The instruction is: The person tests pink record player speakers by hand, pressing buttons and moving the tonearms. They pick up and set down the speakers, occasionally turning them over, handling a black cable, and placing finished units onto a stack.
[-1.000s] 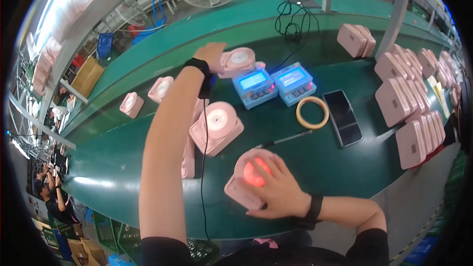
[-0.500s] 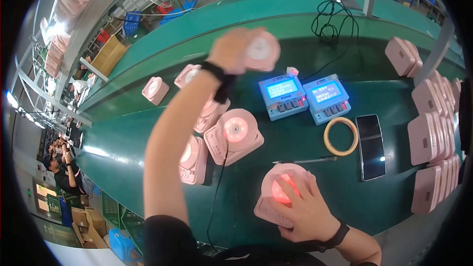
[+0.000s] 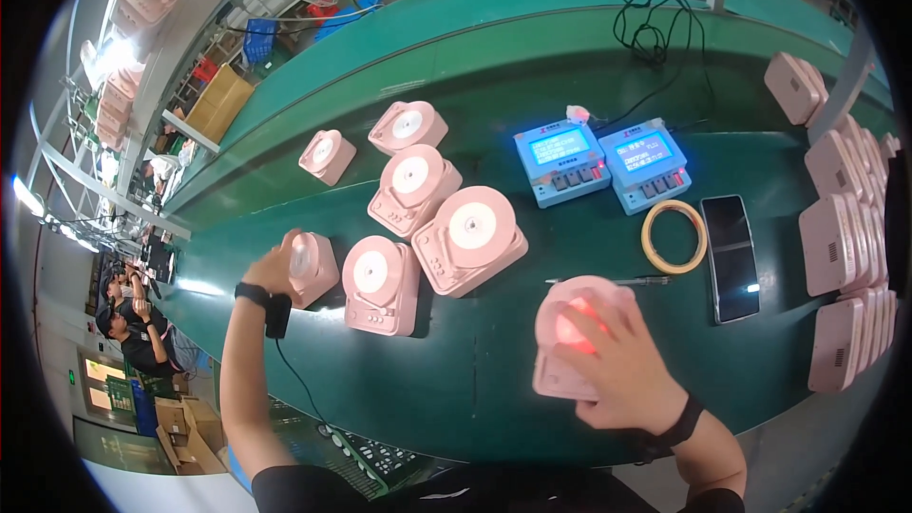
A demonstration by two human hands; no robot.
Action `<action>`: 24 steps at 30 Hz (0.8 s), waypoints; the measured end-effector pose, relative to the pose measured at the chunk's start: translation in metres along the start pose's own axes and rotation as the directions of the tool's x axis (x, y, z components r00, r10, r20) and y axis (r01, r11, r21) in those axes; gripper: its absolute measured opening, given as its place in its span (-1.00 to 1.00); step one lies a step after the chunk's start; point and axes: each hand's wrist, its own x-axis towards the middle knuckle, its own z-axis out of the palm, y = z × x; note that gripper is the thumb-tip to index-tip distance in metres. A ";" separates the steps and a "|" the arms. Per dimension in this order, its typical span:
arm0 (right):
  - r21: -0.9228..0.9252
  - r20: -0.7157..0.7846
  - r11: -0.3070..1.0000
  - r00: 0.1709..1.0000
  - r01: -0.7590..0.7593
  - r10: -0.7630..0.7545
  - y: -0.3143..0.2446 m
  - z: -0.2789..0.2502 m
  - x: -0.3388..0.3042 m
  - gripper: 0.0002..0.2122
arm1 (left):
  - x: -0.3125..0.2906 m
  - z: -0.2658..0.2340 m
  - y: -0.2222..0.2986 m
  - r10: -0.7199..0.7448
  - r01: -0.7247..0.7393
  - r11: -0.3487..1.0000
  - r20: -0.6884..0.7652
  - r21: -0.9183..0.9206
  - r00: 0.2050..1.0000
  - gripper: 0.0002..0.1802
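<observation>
Left hand farther from lettered screens

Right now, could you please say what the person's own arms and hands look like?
The left hand and right hand are ungloved, with short black sleeves. Each wrist wears a black band; the left adds a black box and thin cable.

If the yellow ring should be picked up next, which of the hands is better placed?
Probably the right hand: it is nearer the yellow ring, though resting on a red-lit pink device. The left hand is farther away, at another pink device.
</observation>
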 end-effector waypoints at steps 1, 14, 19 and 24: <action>-0.014 -0.020 1.000 1.000 -0.025 0.024 0.003 -0.002 0.001 -0.47 | 0.012 -0.008 0.006 -0.058 0.055 0.996 0.045 0.076 0.997 0.19; -0.082 -0.113 0.990 0.988 -0.112 0.103 0.007 -0.005 0.007 -0.60 | 0.247 -0.039 0.173 0.658 -0.609 0.736 -0.103 0.296 0.746 -0.06; -0.063 -0.113 0.989 0.986 -0.133 0.126 0.005 -0.005 0.009 -0.61 | 0.230 -0.062 0.171 0.588 -0.565 0.773 0.009 0.288 0.809 -0.09; -0.064 -0.128 0.989 0.984 -0.135 0.126 0.008 -0.002 0.007 -0.59 | 0.199 -0.076 0.070 0.071 -0.016 0.994 -0.533 0.106 0.843 -0.24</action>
